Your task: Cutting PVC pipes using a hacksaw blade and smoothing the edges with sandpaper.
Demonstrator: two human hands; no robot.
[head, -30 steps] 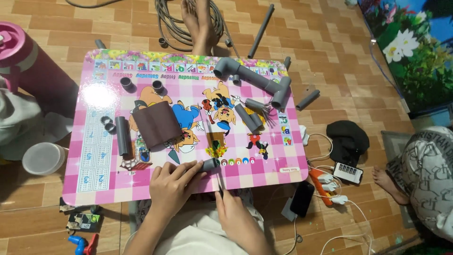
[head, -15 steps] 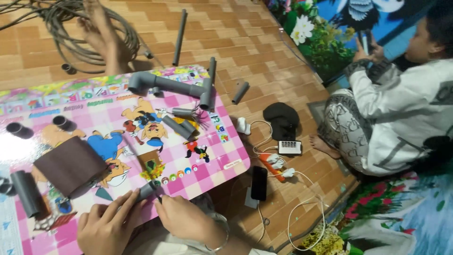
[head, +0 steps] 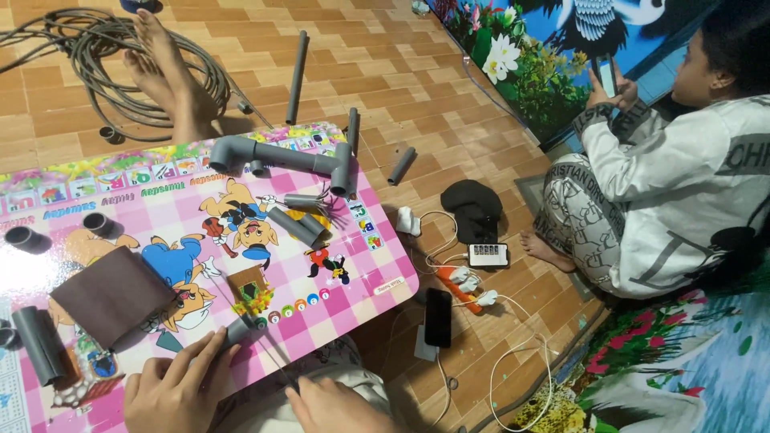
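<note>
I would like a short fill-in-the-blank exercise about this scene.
1. The left hand holds a short grey ____.
2. The brown sheet lies on the ____ table.
3. The power strip lies on the ____.

Missing words: pipe; pink; floor

The left hand point(head: 180, 389) grips a short grey pipe piece point(head: 239, 329) at the near edge of a low pink checked table point(head: 377, 277). The right hand point(head: 333, 407) rests just below that edge, its fingers hidden. On the table lie a brown sheet point(head: 112, 295), a long grey pipe with elbow joints point(head: 285, 157) and two loose pipe rings point(head: 96, 223). Beside the table on the tiled floor lie a dark phone point(head: 438, 317) and white cables point(head: 513, 353). A seated person point(head: 666, 184) holds a phone at the right. A bare foot point(head: 164, 68) rests on a coil of grey cable point(head: 88, 48).
</note>
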